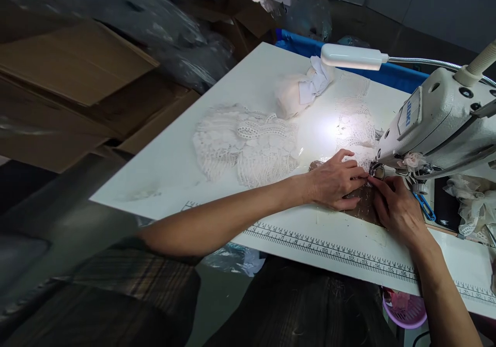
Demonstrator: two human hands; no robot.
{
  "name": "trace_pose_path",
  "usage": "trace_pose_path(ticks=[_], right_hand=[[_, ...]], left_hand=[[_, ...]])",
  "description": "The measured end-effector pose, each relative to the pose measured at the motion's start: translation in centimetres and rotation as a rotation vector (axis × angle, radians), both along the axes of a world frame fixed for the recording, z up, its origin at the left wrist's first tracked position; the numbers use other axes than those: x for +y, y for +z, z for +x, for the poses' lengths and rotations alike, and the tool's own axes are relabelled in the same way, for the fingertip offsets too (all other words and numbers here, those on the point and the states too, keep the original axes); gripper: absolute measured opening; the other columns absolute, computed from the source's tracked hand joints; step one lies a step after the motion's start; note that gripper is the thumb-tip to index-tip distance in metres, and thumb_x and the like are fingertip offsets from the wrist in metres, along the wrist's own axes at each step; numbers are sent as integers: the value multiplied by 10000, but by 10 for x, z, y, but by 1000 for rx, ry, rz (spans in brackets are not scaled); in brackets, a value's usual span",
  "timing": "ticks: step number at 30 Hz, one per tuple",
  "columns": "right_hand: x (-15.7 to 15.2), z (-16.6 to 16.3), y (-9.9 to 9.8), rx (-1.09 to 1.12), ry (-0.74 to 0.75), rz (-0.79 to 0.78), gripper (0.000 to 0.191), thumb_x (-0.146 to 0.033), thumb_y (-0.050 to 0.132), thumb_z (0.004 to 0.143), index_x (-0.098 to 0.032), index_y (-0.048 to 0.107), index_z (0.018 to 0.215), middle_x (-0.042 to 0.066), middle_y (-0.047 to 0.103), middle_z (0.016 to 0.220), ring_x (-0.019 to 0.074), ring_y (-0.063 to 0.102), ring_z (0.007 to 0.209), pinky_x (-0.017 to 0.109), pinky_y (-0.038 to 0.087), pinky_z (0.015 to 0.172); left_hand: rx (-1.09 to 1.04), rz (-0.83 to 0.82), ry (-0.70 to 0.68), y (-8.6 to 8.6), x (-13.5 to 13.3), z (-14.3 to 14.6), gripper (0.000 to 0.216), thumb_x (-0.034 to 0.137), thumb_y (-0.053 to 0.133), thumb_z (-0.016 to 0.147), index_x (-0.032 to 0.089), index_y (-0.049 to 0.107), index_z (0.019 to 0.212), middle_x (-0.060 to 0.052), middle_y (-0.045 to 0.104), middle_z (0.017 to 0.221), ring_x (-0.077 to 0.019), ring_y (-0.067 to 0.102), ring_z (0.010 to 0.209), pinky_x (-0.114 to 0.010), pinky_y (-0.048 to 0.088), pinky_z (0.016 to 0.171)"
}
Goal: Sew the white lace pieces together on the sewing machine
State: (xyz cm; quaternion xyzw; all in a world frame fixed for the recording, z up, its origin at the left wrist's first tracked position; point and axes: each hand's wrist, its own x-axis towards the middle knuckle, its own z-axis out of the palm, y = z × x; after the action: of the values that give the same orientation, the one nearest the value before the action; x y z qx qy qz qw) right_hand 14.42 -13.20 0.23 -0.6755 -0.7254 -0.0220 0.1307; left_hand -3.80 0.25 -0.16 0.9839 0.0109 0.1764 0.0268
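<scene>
My left hand [336, 181] lies on a small brownish piece of lace fabric [362, 205] on the white table, its fingers pressed together at the presser foot [376, 171] of the white sewing machine [437, 124]. My right hand [395, 207] rests on the same fabric just right of the needle, fingertips pinching its edge. Both hands meet at the foot.
A heap of white lace pieces [248, 145] lies left of the hands, and a wrapped pale bundle [300, 91] sits farther back under the lamp [351, 56]. A ruler strip [349, 249] runs along the table's near edge. Cardboard boxes [77, 62] stand left; a pink basket [405, 311] hangs below.
</scene>
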Motion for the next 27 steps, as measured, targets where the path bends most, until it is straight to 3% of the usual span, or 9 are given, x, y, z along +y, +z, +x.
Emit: trace_pose_path(ticks=[7,15,21,24,27], right_hand=[[-3,2,-1,20,43,15,415,-249,392,945,-228,661,1260,118,594,1015,168,588,732,300,539,632],[2,-6,0,-66,-47,-6,405,-234,427,925,-220,640,1269,139,579,1015,156,547,641,278,472,528],[-4,11,8,252,-38,-18,393,-325,427,940,-226,648,1249,135,629,1078,223,645,851,377,556,742],[-4,26,15,462,-83,-108,408,-433,445,940,-201,656,1201,121,665,1104,242,653,977,410,534,874],[3,36,16,553,-129,-202,470,-539,397,945,-191,700,1033,104,707,985,259,659,976,402,527,858]], left_hand=[[33,-44,39,2,1,1,395,407,490,921,161,682,1162,-109,668,1218,-244,621,972,-510,318,1079],[44,-105,95,2,0,5,364,404,523,897,165,688,1118,-119,632,1276,-260,606,990,-524,321,1062],[20,-153,108,0,1,5,395,422,499,888,164,669,1134,-120,612,1301,-256,596,994,-466,348,978],[27,-167,120,0,2,6,414,436,508,876,171,654,1159,-117,603,1311,-248,593,942,-443,357,911],[34,-172,118,2,4,6,426,454,517,869,170,654,1156,-121,592,1324,-246,585,907,-435,355,867]])
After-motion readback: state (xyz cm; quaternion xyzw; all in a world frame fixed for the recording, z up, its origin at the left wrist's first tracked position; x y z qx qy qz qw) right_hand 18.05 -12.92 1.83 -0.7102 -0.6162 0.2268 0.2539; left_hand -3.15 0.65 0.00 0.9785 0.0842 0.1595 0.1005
